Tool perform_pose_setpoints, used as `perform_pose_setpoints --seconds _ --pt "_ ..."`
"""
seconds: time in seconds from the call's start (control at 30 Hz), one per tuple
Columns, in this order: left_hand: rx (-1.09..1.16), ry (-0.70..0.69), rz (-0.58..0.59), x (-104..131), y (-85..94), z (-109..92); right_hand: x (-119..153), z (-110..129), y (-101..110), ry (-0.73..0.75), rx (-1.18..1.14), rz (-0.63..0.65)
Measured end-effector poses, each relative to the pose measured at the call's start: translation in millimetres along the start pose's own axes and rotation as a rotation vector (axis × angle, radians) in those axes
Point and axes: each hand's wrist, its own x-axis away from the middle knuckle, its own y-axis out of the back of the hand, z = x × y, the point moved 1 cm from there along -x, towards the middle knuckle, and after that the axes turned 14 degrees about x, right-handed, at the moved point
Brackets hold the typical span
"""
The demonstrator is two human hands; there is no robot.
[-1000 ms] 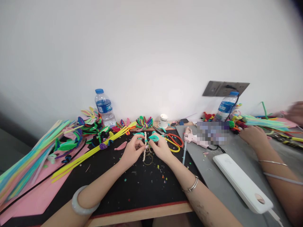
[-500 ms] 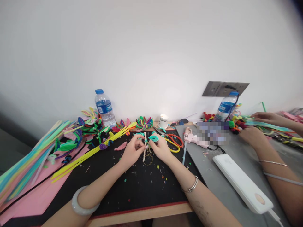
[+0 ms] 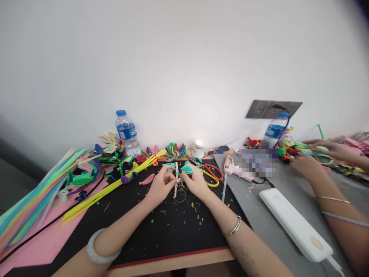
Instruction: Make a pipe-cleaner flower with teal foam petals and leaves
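Your left hand (image 3: 161, 185) pinches the whitish stem (image 3: 175, 191); your right hand (image 3: 197, 183) pinches the teal pipe-cleaner loop (image 3: 186, 169), presumably for steadiness, toward the far edge of the surface (image 3: 173, 263).

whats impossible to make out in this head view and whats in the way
All in the head view:
Whether the teal leaf joins the white stem: left hand and right hand cover the spot.
What lies by the glue gun: blurred.
White box's cord: cut off, bottom edge.
Pastel pipe cleaners' near ends: cut off, left edge.
Scraps: too small.
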Motion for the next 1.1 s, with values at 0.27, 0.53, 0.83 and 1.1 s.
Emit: perform_pose_setpoints --seconds 0.27,0.53,0.83,1.1 --pt "0.004 0.001 0.000 -0.4 -0.5 -2.0 -0.1 -0.2 -0.6 0.001 -0.003 -0.003" --pt "0.000 -0.001 -0.004 -1.2 -0.1 -0.4 0.6 -0.1 -0.4 0.001 -0.003 0.004" --pt "0.001 -0.004 -0.007 -1.1 0.5 -0.2 0.5 0.2 -0.7 -0.006 -0.002 0.007" --pt "0.006 0.004 -0.005 -0.9 0.4 -1.4 0.0 0.4 -0.7 -0.010 -0.008 0.008"
